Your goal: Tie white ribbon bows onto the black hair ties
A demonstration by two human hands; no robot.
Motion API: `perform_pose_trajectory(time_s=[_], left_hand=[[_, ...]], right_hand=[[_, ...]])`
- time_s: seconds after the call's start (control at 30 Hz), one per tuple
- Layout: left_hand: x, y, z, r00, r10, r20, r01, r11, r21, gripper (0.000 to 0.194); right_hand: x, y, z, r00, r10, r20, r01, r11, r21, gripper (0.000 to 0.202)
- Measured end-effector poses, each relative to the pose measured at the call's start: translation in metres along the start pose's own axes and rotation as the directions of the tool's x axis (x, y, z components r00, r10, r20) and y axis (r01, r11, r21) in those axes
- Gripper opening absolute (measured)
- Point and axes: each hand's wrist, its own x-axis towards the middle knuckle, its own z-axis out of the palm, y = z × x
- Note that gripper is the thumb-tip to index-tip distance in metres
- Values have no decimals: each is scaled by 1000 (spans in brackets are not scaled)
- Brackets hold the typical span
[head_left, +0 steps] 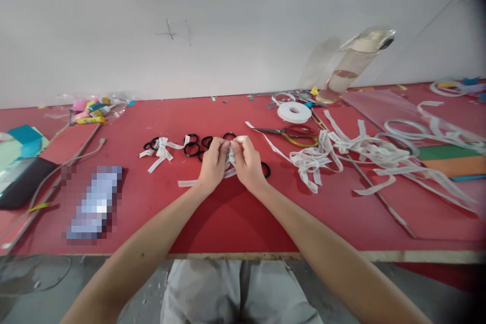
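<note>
Above the red table, my left hand and my right hand meet at the fingertips, both pinched on a white printed ribbon. Part of the ribbon hangs below the fingers; the pinch point itself is mostly covered. Just behind the hands lie several black hair ties. One more black hair tie shows beside my right hand. Left of them rests a white ribbon bow next to black hair ties. A short ribbon strip lies by my left wrist.
Scissors, a white ribbon roll and a tangle of white ribbon lie to the right. A water bottle stands by the wall. At left are a phone, a cable and a bag of coloured items.
</note>
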Motion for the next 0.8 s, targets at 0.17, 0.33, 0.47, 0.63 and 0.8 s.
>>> perform_pose_trajectory(time_s=[0.17,0.33,0.47,0.63,0.8], left_hand=[[2,-1,3,999,-37,-20,33,986,-166,37],[-4,1,8,989,-132,-70,117,975,-186,33],[-8,6,7,985,-102,-136,98,995,-34,31],[-6,7,-3,999,-33,-26,36,993,112,32],[1,3,-13,983,-8,182,-38,968,249,29]], right_hand=[[-1,1,0,1000,-10,-2,10,999,39,23],[-2,1,3,997,9,-79,-8,1000,7,24],[-4,-1,6,995,15,-104,-15,1000,2,22],[-5,0,2,996,41,-77,-41,999,5,24],[-1,6,-3,994,96,-47,-93,993,67,23]])
